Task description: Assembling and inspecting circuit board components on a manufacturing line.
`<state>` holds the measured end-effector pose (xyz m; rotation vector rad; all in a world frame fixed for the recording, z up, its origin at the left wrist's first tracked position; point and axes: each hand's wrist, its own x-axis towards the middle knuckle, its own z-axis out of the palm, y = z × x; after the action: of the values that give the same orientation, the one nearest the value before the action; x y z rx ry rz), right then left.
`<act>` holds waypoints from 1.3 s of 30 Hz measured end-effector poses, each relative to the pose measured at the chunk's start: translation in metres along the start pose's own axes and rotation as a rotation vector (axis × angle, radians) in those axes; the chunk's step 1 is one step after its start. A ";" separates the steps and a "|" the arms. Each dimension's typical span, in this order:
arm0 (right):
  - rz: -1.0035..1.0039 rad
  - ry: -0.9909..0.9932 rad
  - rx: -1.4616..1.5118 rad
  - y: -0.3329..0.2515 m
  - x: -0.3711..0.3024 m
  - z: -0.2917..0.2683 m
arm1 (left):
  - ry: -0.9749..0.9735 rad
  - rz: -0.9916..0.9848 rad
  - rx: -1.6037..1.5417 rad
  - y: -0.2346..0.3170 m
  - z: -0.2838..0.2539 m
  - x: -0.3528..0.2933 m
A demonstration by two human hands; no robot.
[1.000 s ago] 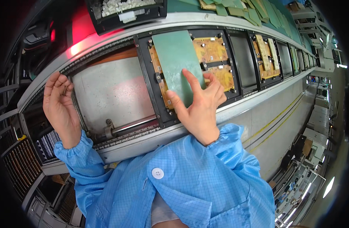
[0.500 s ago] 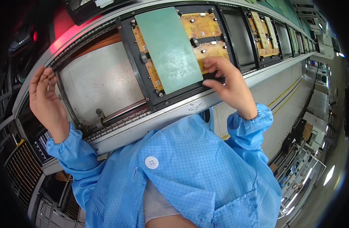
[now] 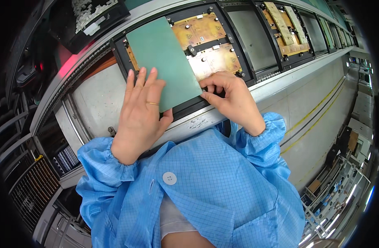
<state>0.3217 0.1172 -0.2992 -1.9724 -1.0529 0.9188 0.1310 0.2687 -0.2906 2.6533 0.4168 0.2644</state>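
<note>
A flat green rectangular sheet (image 3: 164, 58) lies over the left part of a black carrier frame (image 3: 248, 68) on the conveyor line. My left hand (image 3: 139, 109) has its fingers stretched over the sheet's left edge, with the thumb near the lower left corner. At the lower right corner, my right hand (image 3: 233, 97) bends its fingers and pinches the sheet's edge. Right of the sheet, yellow-brown circuit boards, an upper one (image 3: 197, 31) and a lower one (image 3: 218, 62), sit in the frame beside black clips. A strip of another board shows at the sheet's left side; the sheet covers the rest.
Chain and metal rail (image 3: 264, 89) run along the conveyor's near side. Farther right, a second carrier holds boards under pale bars (image 3: 279, 22). A black bin (image 3: 90, 20) with small white parts stands at upper left. A slotted rack (image 3: 28, 192) stands at lower left.
My left hand has come from the far left onto the sheet's left side. My right fingers have closed in on its lower right corner. Sheet and carrier appear farther left in view.
</note>
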 end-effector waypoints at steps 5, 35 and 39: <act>-0.129 0.006 0.014 0.005 0.002 -0.003 | 0.054 0.029 -0.001 -0.001 -0.005 0.004; -0.230 0.112 -0.090 0.009 0.006 -0.005 | 0.033 -0.013 -0.027 0.001 -0.006 0.009; -0.180 0.032 -0.114 0.002 0.005 -0.013 | 0.024 -0.015 0.008 0.001 0.000 0.006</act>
<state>0.3350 0.1171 -0.2960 -1.9394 -1.2665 0.7425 0.1367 0.2697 -0.2894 2.6560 0.4459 0.2913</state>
